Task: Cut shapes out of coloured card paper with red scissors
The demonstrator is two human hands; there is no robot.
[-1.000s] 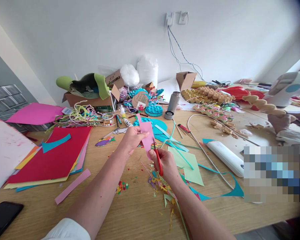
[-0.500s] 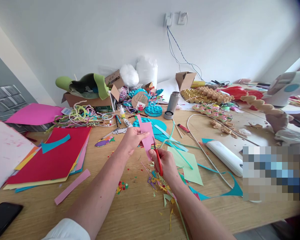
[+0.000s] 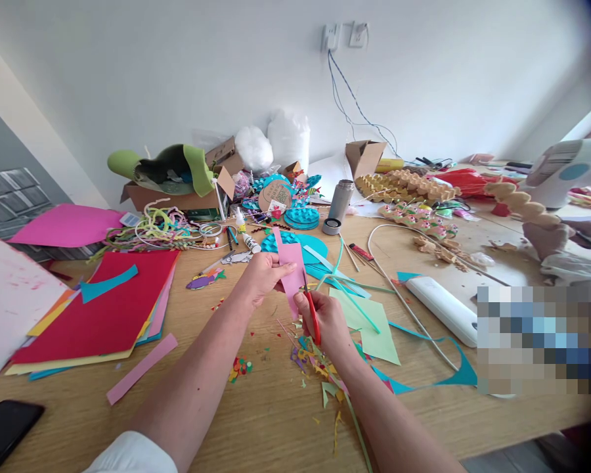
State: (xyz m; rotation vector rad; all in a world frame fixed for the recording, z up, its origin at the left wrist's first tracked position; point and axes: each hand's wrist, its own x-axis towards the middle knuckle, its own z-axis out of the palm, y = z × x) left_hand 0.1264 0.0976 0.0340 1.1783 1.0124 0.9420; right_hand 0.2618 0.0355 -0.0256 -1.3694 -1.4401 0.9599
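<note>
My left hand (image 3: 264,277) pinches a piece of pink paper (image 3: 290,257) between thumb and fingers, holding it above the wooden table. Red-handled scissors (image 3: 314,315) are in my right hand (image 3: 329,323), with their blades pointing away from me along the paper's right edge. Whether the blades are closed on the paper I cannot tell. Below the hands lie small colourful paper scraps (image 3: 303,358). A light green paper sheet (image 3: 374,332) is just right of my right hand, and blue paper pieces (image 3: 320,249) lie behind the scissors.
At left is a stack of coloured paper (image 3: 98,309), with a pink strip (image 3: 142,369) and a phone (image 3: 10,433) nearer. A grey thermos (image 3: 342,200) stands behind. To the right are a white device (image 3: 440,309) and a co-worker's gloved hand (image 3: 546,240) holding a wavy cardboard strip (image 3: 517,200).
My hands and the pink paper have barely shifted, the paper slightly to the right and down. The co-worker's cardboard strip has moved a little to the right.
</note>
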